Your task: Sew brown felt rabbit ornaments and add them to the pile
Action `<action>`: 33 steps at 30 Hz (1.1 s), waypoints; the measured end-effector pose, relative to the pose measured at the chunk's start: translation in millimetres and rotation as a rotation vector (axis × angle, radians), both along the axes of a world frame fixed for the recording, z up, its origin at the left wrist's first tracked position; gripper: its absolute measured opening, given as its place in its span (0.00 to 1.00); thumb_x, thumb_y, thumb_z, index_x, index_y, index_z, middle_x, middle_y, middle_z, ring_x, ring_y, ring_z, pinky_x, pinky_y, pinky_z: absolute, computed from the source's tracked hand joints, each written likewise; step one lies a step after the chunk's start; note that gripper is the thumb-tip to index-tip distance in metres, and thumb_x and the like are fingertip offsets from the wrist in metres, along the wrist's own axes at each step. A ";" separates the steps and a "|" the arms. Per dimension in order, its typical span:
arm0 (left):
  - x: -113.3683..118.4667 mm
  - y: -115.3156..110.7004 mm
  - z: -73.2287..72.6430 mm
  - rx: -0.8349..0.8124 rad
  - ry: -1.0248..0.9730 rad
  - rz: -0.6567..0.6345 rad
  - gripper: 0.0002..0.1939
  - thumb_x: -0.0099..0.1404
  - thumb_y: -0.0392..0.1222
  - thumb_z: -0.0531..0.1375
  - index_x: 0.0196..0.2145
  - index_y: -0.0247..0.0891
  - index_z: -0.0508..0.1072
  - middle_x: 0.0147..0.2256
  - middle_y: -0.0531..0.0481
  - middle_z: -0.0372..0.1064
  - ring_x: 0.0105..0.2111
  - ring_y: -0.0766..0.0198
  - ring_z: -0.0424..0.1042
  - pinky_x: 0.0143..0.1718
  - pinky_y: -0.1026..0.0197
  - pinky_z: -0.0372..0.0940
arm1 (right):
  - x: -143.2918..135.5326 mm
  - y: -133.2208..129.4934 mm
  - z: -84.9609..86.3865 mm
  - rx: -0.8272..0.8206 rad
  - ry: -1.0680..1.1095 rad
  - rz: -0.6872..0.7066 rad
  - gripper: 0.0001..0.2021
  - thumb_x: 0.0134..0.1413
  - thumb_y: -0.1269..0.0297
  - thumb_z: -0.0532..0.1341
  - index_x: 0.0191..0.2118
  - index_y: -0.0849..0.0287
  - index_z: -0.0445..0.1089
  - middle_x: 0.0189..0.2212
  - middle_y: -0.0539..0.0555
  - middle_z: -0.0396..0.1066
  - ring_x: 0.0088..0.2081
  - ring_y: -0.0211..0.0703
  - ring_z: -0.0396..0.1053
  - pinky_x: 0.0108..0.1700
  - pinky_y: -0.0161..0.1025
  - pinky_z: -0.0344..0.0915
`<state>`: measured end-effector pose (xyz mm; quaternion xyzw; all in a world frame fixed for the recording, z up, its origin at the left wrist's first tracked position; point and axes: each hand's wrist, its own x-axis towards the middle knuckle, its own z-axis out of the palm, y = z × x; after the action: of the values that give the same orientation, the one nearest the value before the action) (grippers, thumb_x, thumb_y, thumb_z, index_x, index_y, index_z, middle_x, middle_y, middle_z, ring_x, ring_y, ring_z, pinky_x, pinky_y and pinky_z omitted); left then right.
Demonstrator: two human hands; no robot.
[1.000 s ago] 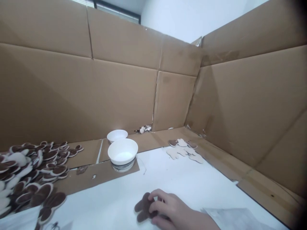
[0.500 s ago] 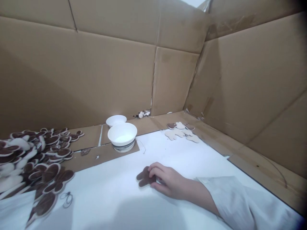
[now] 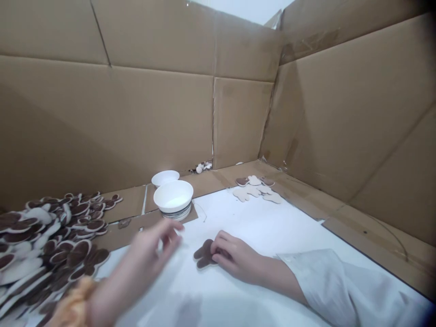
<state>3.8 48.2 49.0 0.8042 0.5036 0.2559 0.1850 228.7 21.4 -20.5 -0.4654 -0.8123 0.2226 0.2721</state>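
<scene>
On the white sheet (image 3: 218,218) lies a brown bunny-shaped piece (image 3: 205,254) with a pale edge, its ears pointing left. My right hand (image 3: 235,254) has its fingers closed on the right end of this piece. My left hand (image 3: 150,254), blurred by motion, is raised to the left of the piece and in front of the white bowl (image 3: 173,194). Its thumb and fingers are apart, and nothing shows between them. Dark thread is wound around the lower part of the bowl.
A large heap of brown and white pieces (image 3: 78,254) covers the left side. A second white bowl (image 3: 165,177) stands behind the first. Several flat pieces (image 3: 254,193) lie at the back right. Cardboard walls (image 3: 163,118) rise behind and to the right.
My left hand has come into view from the lower left. My right hand stays at the bunny-shaped piece, its fingers drawn closer together. The camera view has shifted slightly.
</scene>
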 end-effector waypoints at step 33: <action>22.6 15.8 -80.4 -0.155 0.016 -0.161 0.12 0.64 0.46 0.46 0.39 0.43 0.65 0.36 0.50 0.68 0.37 0.58 0.67 0.39 0.57 0.60 | -27.4 12.6 6.3 0.067 -0.118 -0.008 0.05 0.55 0.71 0.50 0.35 0.59 0.61 0.34 0.54 0.66 0.38 0.40 0.64 0.41 0.36 0.62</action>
<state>26.4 64.0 -31.3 0.8273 0.4571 0.1942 0.2627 201.3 34.0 -14.2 -0.4714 -0.8322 0.1664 0.2400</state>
